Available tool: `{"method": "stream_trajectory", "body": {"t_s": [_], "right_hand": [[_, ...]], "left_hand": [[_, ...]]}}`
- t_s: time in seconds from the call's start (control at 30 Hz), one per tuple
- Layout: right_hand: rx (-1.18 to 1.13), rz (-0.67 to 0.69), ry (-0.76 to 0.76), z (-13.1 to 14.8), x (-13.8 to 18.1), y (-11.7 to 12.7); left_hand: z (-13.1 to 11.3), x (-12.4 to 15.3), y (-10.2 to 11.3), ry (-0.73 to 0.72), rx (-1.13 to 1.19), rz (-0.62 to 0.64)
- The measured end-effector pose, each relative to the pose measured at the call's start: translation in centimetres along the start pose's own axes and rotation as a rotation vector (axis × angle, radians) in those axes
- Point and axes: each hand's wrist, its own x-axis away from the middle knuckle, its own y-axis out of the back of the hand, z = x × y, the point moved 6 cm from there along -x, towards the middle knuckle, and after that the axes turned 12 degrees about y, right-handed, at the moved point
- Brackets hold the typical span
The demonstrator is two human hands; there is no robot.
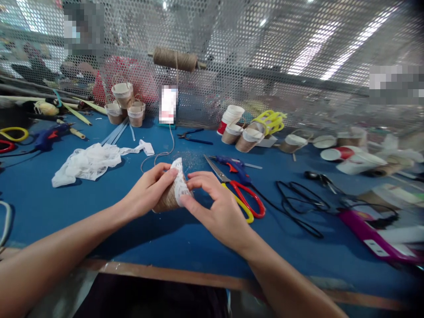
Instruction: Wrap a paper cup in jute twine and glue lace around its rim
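A small cup wrapped in brown twine [165, 199] lies tilted between my hands above the blue table. White lace trim [179, 181] runs around its rim. My left hand [154, 185] is closed around the cup's far side, thumb pressed on the lace. My right hand [215, 201] holds the rim on the other side, its thumb and fingers on the lace edge. Scissors with red and yellow handles [247, 201] lie just right of my right hand, and a blue glue gun [236, 170] rests beside them.
Heaped white lace [89, 163] lies to the left. Finished twine baskets [122, 95] and paper cups [232, 114] stand along the perforated screen. Pliers [195, 137] lie at the back. A black cable [298, 198] and a purple power strip [371, 238] are at right. A twine spool [175, 59] hangs above.
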Motion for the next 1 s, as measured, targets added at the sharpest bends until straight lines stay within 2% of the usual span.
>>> {"method": "stream_trajectory", "body": {"t_s": [0.43, 0.63, 0.83, 1.0], "right_hand": [[0.006, -0.037, -0.068, -0.3, 0.0, 0.2], [-0.04, -0.014, -0.139, -0.8, 0.1, 0.0], [-0.133, 0.029, -0.13, -0.7, -0.1, 0.0], [-0.145, 0.113, -0.119, -0.6, -0.3, -0.4]], "left_hand": [[-0.5, 0.8, 0.1, -0.119, -0.319, -0.103], [-1.0, 1.3, 0.0, -0.251, -0.439, -0.163], [-1.0, 1.1, -0.3, -0.283, -0.534, -0.136], [-1.3, 1.3, -0.4, -0.37, -0.58, -0.109]]}}
